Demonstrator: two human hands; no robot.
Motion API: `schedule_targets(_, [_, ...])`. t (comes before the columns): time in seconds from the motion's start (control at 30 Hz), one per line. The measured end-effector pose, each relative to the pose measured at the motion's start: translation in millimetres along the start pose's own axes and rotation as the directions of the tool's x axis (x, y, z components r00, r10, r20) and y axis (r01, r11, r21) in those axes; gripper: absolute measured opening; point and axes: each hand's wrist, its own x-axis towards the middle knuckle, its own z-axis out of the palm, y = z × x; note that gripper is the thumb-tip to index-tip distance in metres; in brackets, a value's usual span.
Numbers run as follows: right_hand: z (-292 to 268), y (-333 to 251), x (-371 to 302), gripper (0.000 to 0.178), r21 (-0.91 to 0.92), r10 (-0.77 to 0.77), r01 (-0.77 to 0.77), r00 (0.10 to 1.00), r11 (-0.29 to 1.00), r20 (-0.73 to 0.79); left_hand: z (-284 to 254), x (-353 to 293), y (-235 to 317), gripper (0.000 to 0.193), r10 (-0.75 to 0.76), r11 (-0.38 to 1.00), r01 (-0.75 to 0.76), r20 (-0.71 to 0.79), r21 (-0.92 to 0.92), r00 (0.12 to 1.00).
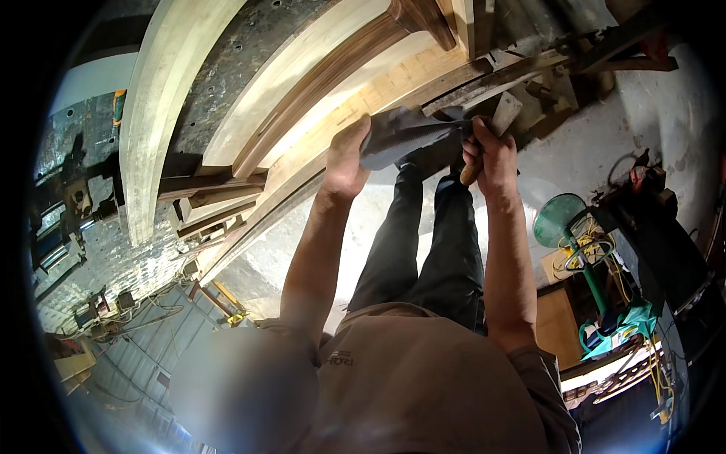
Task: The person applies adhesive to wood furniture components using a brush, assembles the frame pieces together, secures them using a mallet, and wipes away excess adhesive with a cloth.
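A dark grey, creased sheet (395, 141) is stretched between my two hands in front of me; I cannot tell whether it is cloth or abrasive paper. At its left edge, my left hand (348, 160) is closed on it, thumb up. Its narrowed right end meets the fingers of my right hand (497, 160). Through that right fist runs a wooden-handled tool (470, 175), rounded brown end toward me. A pale flat piece (506, 112) shows beyond the knuckles; whether it belongs to the same tool is unclear.
Left of me, curved pale wooden parts (160, 98) and a dark brown curved rail (314, 91) lie on a worn metal-topped bench (253, 57). Offcuts (541, 98) lie ahead on the right. A green round-topped stand (561, 219) with yellow cords stands to my right.
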Motion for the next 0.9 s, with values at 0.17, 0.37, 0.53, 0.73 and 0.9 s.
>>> schedule_targets(0.17, [-8, -2, 4, 0.012, -0.013, -0.038, 0.037, 0.999, 0.999, -0.029, -4, 2, 2, 0.027, -0.15, 0.589, -0.011, 0.123, 0.808, 0.981])
schedule_targets(0.37, [-21, 8, 10, 0.016, -0.468, -0.067, 0.092, 0.995, 0.879, 0.069, -4, 18, -15, 0.021, 0.085, 0.968, -0.102, 0.083, 0.23, 0.993])
schedule_targets(0.53, [-22, 26, -17, 0.035, -0.864, -0.194, 0.46, 0.884, 0.205, 0.425, 13, 40, -25, 0.021, 0.414, 0.714, -0.492, 0.267, 0.498, 0.87])
schedule_targets(0.73, [-6, 49, -1, 0.063, -0.737, -0.416, 0.618, 0.767, 0.275, 0.488, 32, 27, -22, 0.024, 0.358, -0.062, -0.667, 0.641, 0.742, 0.68])
schedule_targets(0.9, [6, 39, 19, 0.071, -0.66, -0.32, 0.686, 0.727, 0.306, 0.608, 30, 18, -16, 0.032, 0.235, 0.229, -0.626, 0.581, 0.745, 0.779])
